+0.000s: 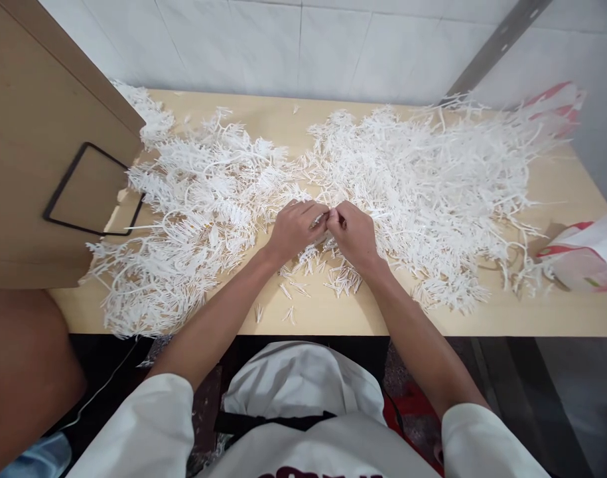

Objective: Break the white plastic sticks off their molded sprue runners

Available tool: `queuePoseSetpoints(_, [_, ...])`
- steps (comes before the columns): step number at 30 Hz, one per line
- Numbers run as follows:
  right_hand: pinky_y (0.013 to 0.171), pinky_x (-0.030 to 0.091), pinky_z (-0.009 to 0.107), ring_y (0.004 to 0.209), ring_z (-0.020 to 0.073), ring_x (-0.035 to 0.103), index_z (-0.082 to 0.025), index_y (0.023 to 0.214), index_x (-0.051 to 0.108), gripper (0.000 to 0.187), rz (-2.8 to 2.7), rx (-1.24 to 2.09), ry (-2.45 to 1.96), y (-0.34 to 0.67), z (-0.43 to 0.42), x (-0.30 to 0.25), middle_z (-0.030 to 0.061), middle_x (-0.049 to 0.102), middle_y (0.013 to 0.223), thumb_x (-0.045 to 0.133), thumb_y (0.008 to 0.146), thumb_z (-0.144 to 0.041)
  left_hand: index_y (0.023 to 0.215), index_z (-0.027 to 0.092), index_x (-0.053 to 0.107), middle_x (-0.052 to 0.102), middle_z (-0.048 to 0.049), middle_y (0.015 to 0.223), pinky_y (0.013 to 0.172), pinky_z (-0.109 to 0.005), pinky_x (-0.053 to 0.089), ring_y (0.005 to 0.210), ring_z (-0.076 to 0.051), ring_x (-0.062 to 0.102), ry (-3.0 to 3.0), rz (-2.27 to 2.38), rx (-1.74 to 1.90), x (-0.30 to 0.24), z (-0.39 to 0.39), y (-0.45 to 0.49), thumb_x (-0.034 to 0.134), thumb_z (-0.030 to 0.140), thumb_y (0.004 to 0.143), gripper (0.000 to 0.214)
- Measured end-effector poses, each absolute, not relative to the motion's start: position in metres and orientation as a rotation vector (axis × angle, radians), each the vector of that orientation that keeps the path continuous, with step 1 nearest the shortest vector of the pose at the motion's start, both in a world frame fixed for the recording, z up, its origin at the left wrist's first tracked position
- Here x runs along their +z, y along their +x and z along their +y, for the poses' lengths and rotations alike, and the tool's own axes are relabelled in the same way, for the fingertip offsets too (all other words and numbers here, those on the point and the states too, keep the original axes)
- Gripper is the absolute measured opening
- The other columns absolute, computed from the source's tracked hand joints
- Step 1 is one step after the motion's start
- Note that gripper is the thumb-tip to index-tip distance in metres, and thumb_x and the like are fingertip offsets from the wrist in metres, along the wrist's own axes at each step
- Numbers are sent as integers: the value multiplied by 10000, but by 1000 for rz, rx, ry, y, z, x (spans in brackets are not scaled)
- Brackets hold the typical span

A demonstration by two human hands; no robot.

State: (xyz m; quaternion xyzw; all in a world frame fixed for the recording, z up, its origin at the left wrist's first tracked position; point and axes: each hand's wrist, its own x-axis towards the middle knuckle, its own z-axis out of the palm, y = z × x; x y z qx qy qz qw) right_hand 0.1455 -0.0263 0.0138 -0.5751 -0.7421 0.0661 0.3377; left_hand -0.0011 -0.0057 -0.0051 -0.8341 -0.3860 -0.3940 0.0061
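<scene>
My left hand (299, 229) and my right hand (351, 232) meet at the middle of the table, fingertips almost touching. Both are closed in a pinch. A bit of a thin white plastic piece shows in the curl of my left fingers. Whatever lies between my right thumb and forefinger is too small and covered to make out. Beside my left hand spreads a heap of thin, branching white plastic pieces (203, 192). Another tangled heap of white pieces (432, 179) lies beside my right hand. Short loose white pieces (343, 280) are scattered beneath and in front of both hands.
A brown cardboard box (39, 119) with a black rectangular frame (64, 182) on its side stands at the left. Red-and-white plastic bags (582, 255) sit at the table's right end. Behind the wooden table (323, 318) is a tiled wall (263, 46). Another person's limb (24, 372) shows at lower left.
</scene>
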Motion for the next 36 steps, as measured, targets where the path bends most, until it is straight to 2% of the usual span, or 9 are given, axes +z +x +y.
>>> queuePoseSetpoints(4, [542, 227, 273, 571, 98, 330, -214, 635, 302, 228, -1880, 49, -1474, 144, -28, 11, -29, 394, 600, 414, 832, -184, 803, 191, 594, 594, 36, 552, 620, -254, 377, 513, -93, 516, -2526, -1292, -1230, -8, -6, -2, 471, 270, 911, 182])
queuePoseSetpoints(7, [524, 228, 272, 542, 92, 307, -215, 627, 321, 218, -1857, -28, -1383, 143, -34, 12, -37, 383, 582, 428, 812, -176, 743, 193, 545, 517, 52, 524, 533, -238, 324, 461, -78, 431, -2433, -1623, -1377, -4, -3, -7, 467, 250, 889, 176])
queuePoseSetpoints(11, [566, 307, 262, 586, 97, 410, -208, 668, 435, 204, -1883, 126, -1321, 138, -40, 15, -19, 494, 643, 412, 871, -208, 861, 207, 541, 591, 39, 685, 557, -223, 374, 541, -73, 497, -2555, -1781, -1533, 2, 1, -11, 453, 320, 913, 152])
queuePoseSetpoints(14, [603, 364, 254, 646, 105, 484, -204, 765, 526, 132, -1896, 239, -1302, 138, -39, 16, 1, 580, 756, 443, 868, -200, 1016, 215, 532, 654, -5, 903, 668, -235, 452, 742, -106, 604, -2695, -1670, -1505, 2, 1, -9, 485, 369, 906, 195])
queuePoseSetpoints(17, [635, 401, 253, 669, 102, 521, -208, 823, 567, 147, -1851, 279, -1296, 141, -37, 18, 7, 612, 814, 455, 905, -257, 1085, 214, 512, 652, -40, 1032, 747, -261, 490, 900, -140, 625, -2749, -1610, -1498, -1, 1, -8, 512, 384, 893, 256])
queuePoseSetpoints(22, [649, 423, 261, 666, 94, 541, -230, 889, 585, 238, -1832, 363, -1372, 144, -34, 19, 2, 626, 881, 463, 927, -431, 1230, 208, 444, 614, -87, 1177, 907, -325, 506, 1071, -169, 605, -2915, -1351, -1562, -3, -1, -8, 464, 339, 917, 340])
queuePoseSetpoints(27, [622, 424, 270, 658, 98, 525, -232, 916, 572, 255, -1860, 367, -1422, 143, -31, 16, 9, 616, 930, 496, 902, -475, 1395, 246, 303, 462, -107, 1417, 1037, -399, 455, 1294, -226, 481, -3081, -1084, -1607, 1, -5, -10, 410, 266, 918, 489])
queuePoseSetpoints(31, [634, 430, 268, 689, 100, 536, -224, 892, 574, 214, -1819, 302, -1382, 144, -29, 13, 13, 605, 907, 462, 932, -402, 1417, 260, 286, 418, -92, 1468, 1009, -379, 473, 1279, -217, 497, -3116, -1126, -1536, 4, -7, -11, 352, 240, 935, 487])
queuePoseSetpoints(36, [652, 449, 265, 695, 102, 557, -237, 969, 572, 198, -1752, 374, -1339, 144, -30, 14, 8, 634, 884, 484, 921, -408, 1317, 226, 426, 564, -95, 1326, 960, -331, 481, 1186, -177, 567, -2891, -1362, -1439, 2, -5, -9, 300, 319, 985, 367])
